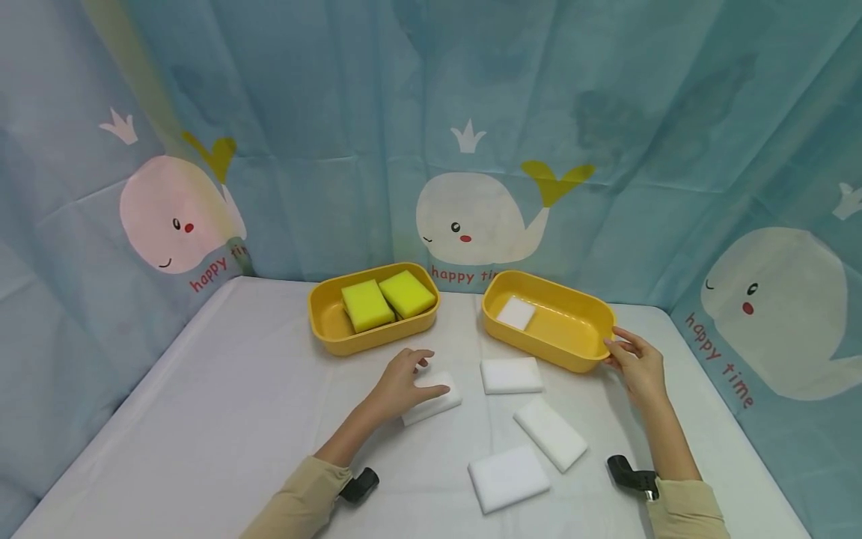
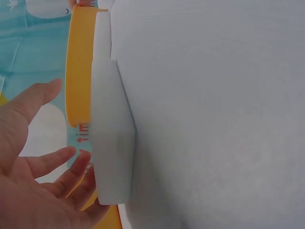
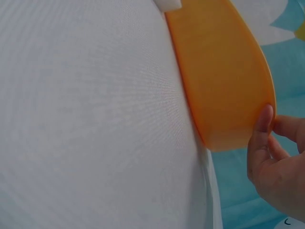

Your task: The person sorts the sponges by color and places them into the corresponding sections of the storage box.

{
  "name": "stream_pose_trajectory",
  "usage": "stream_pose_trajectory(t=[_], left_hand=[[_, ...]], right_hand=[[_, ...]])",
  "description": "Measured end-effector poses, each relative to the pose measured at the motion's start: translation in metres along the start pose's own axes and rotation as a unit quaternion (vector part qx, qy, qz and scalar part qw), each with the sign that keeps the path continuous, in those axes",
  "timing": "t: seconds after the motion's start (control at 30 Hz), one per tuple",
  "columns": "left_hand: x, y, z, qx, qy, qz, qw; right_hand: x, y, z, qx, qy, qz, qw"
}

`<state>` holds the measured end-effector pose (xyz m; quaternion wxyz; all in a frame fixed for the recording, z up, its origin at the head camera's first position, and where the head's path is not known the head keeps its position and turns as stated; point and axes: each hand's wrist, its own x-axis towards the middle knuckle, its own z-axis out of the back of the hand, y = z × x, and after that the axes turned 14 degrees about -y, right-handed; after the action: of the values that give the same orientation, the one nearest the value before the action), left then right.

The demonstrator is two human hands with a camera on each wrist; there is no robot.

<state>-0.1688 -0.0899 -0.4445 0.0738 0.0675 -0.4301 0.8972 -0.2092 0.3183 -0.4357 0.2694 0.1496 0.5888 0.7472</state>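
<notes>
My left hand (image 1: 396, 388) hovers over a white sponge block (image 1: 438, 400), its thumb and fingers spread apart. In the left wrist view the fingers (image 2: 62, 183) lie close beside that sponge (image 2: 113, 143); whether they touch it I cannot tell. My right hand (image 1: 643, 370) pinches the right-end rim of a yellow bin (image 1: 539, 346) between thumb and fingers, which the right wrist view also shows on the bin's wall (image 3: 224, 81). Inside this bin, at its left end, lies one white sponge block (image 1: 516, 313).
Left of that bin stands a second yellow bin (image 1: 377, 342) with yellow sponges (image 1: 368, 305) in it. On the white table between the hands lie more white sponge blocks: one near the right bin (image 1: 512, 376), one slanted (image 1: 551, 434), one nearest me (image 1: 509, 479). A whale-print curtain (image 1: 364, 150) hangs behind.
</notes>
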Motion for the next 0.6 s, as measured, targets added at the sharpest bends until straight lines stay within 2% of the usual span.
stream_pose_trajectory(t=[0.3, 0.6], left_hand=[[-0.003, 0.0042, -0.0029, -0.012, -0.003, 0.016, 0.9998], [-0.0048, 0.0025, -0.0028, -0.009, 0.009, 0.027, 0.9996]], right_hand=[[0.0013, -0.0012, -0.0005, -0.002, -0.003, 0.0, 1.0], [0.0007, -0.0011, 0.0005, 0.009, 0.0, 0.004, 1.0]])
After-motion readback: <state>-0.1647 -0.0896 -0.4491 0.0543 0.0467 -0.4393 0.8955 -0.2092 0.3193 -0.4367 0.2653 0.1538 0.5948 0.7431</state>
